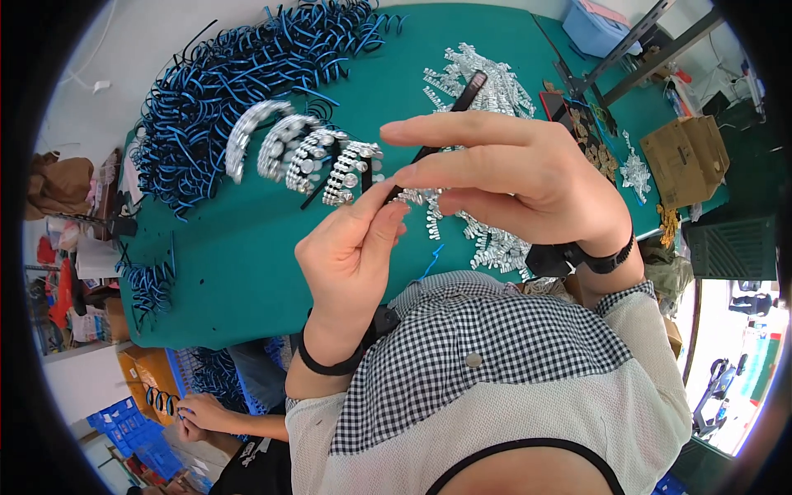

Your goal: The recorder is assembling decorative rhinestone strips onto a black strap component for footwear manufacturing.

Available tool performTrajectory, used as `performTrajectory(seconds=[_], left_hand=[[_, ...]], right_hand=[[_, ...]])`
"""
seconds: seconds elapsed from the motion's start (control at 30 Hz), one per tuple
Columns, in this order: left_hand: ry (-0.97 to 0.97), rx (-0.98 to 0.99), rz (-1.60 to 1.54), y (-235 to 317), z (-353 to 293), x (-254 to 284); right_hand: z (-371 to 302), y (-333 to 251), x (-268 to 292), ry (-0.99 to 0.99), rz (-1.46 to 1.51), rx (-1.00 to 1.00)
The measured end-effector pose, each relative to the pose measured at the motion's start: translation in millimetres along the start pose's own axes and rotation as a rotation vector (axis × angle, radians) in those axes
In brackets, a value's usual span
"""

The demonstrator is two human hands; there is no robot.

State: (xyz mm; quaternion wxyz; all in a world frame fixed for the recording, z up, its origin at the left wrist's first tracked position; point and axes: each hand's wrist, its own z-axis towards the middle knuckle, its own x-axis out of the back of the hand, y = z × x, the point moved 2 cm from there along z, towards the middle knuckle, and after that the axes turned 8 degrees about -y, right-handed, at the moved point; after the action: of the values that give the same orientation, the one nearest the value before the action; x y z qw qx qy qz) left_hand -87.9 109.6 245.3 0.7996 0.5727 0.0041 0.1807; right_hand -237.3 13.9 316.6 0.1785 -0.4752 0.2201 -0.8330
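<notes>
My left hand (351, 256) is closed, with thumb and index finger pinching a black strip (471, 91). The strip's free end slants up and away behind my right fingers. To the left of the pinch hangs a spiral coil (297, 157), its turns lined with silver clip-like pieces, apparently joined to the strip. My right hand (536, 169) reaches over from the right, its fingers stretched out and apart. One of its fingertips meets the left index fingertip beside the strip. The exact contact there is partly hidden by the fingers.
Blue-black coils (239, 82) heap up at the far left of the green table (239, 264), with a smaller bunch (150, 285) nearer. Silver pieces (495, 78) pile behind and under my right hand. A cardboard box (683, 161) stands right. Another person's hands (202, 415) hold a coil lower left.
</notes>
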Motion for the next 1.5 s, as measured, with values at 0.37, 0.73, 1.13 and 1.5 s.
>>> performTrajectory(seconds=[0.37,0.73,1.13,1.5], left_hand=[[0.023,-0.063,0.203,-0.9,-2.0,10.9],[0.02,0.028,-0.043,3.2,-3.4,18.9],[0.041,-0.01,0.024,4.7,-5.9,26.2],[0.07,-0.011,0.024,4.6,-3.8,23.2]], right_hand=[[-9.8,-0.2,-4.5,0.336,0.258,-0.348],[-12.2,36.4,-58.9,0.096,1.165,-0.543],[-1.8,28.0,-52.4,0.108,1.084,-0.599],[-9.2,23.7,-49.8,0.186,1.217,-0.564]])
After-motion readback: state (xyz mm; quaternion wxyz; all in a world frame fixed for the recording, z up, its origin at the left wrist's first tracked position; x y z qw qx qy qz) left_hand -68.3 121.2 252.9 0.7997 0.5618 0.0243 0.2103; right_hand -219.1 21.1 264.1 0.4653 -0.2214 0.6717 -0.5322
